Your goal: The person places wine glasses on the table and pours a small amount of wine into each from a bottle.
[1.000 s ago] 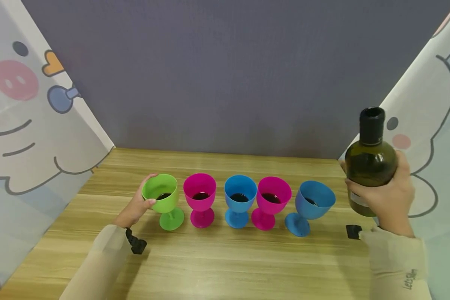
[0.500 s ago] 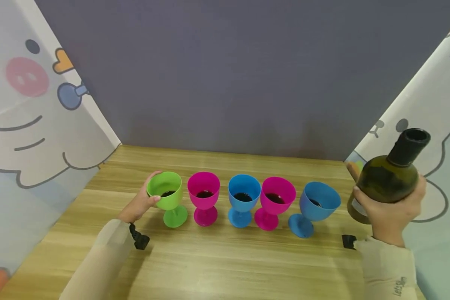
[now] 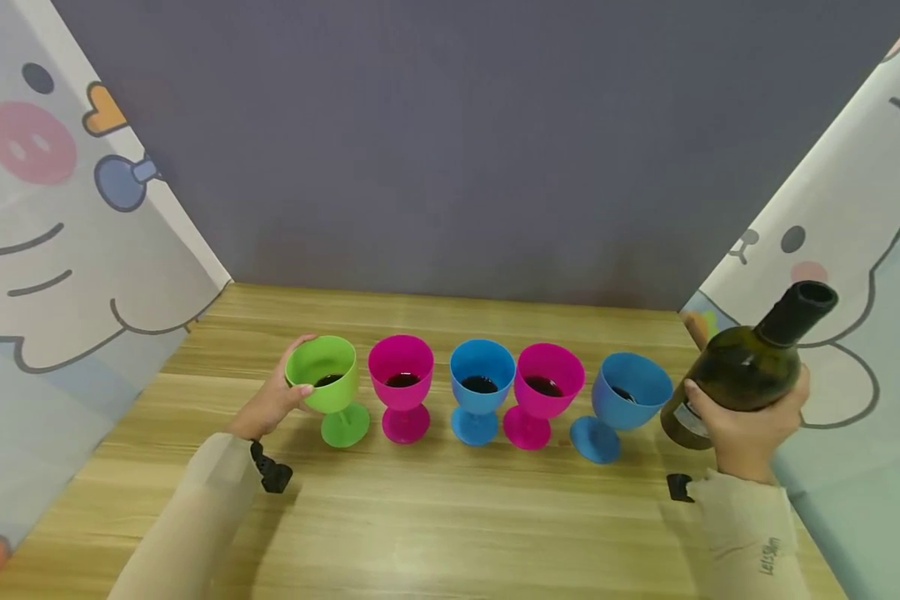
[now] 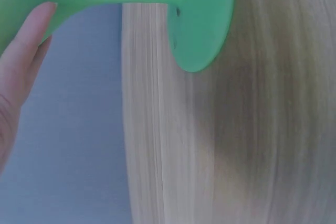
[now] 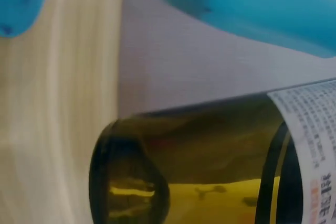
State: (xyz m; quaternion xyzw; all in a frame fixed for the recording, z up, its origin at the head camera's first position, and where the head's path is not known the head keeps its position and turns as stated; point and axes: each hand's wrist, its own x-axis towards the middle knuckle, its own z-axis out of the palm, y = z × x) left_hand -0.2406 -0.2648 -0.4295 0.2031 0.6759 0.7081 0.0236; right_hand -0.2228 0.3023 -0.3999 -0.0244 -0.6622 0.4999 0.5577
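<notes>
My left hand [image 3: 270,400] holds the bowl of a green plastic goblet [image 3: 342,375] with dark liquid inside, thumb in front and fingers behind. The goblet's stem and round foot [image 4: 202,22] show in the left wrist view. At the right, my right hand [image 3: 753,421] grips a dark green glass wine bottle [image 3: 742,367] around its body. The bottle leans, its uncapped neck pointing up and right and its base low beside the rightmost blue goblet [image 3: 630,387]. In the right wrist view, the bottle's base end [image 5: 126,177] and printed label [image 5: 312,135] are close below that blue bowl.
Between the hands stand a magenta goblet [image 3: 401,367], a blue goblet [image 3: 482,367] and another magenta goblet [image 3: 551,375], each with dark liquid. The row runs across a wood-grain table [image 3: 457,517]. A grey panel [image 3: 450,150] rises behind; cartoon-printed sheets [image 3: 82,250] flank it.
The bottle has gone from upright to leaning right, then come down and left, its base closer to the rightmost blue goblet. The left hand stays on the green goblet.
</notes>
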